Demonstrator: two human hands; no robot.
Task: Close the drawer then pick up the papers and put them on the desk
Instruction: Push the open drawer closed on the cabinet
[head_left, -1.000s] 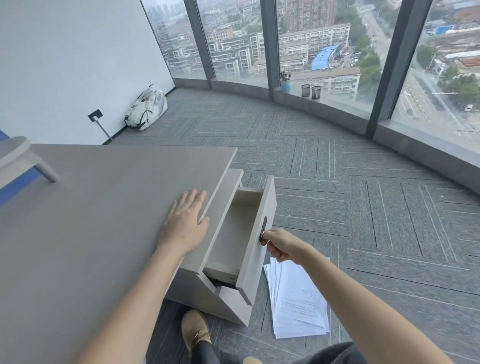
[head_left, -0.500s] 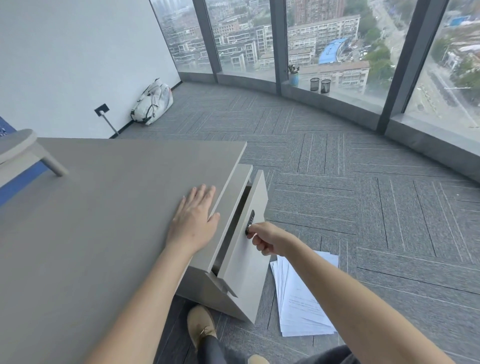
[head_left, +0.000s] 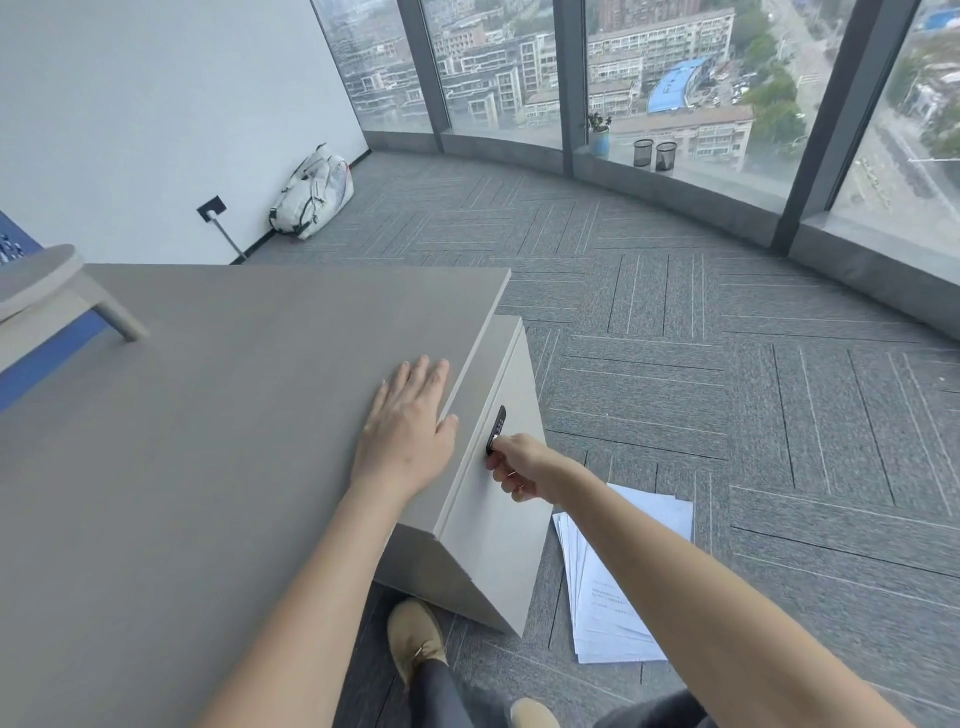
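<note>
The grey drawer (head_left: 493, 525) under the desk's right end is pushed in, its front flush with the cabinet. My right hand (head_left: 514, 465) is curled around the black handle (head_left: 496, 430) on the drawer front. My left hand (head_left: 408, 431) lies flat, fingers spread, on the grey desk (head_left: 218, 415) near its right edge. A fanned stack of white papers (head_left: 618, 587) lies on the carpet just right of the cabinet, partly hidden by my right forearm.
Grey carpet floor spreads to the right and ahead. A white bag (head_left: 314, 195) leans at the far wall. A small plant and two mesh cups (head_left: 654, 155) stand on the window ledge. A stool leg (head_left: 114, 312) rests on the desk's left. My shoe (head_left: 415, 636) is below the cabinet.
The drawer went from wide open to fully shut, pushed in by my right hand on the handle. My left hand stayed flat on the desk.
</note>
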